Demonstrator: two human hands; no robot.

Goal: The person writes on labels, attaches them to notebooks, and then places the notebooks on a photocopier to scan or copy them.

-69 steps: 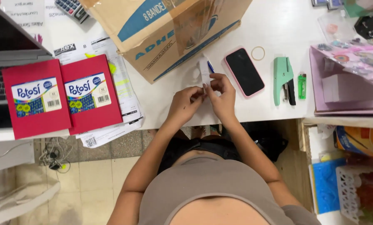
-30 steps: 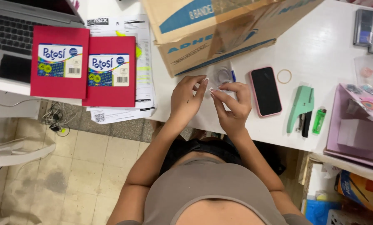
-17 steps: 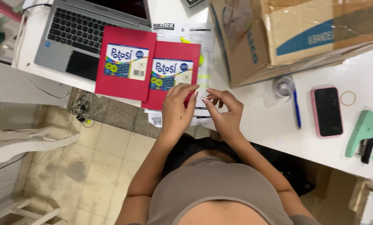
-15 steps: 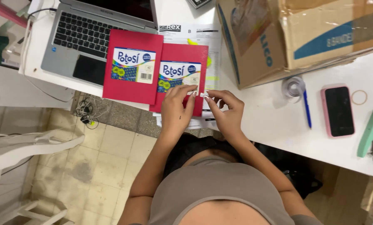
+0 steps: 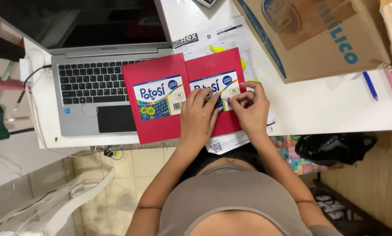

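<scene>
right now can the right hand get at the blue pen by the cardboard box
Probably yes: the right hand rests on the red notebook, and bare white table lies between it and the blue pen; the cardboard box sits behind.

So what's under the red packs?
Printed papers lie under the right red pack; the left pack overlaps the laptop. Both hands cover the rest.

I see bare white table right of my hands; the cardboard box blocks beyond, the laptop crowds left.
</scene>
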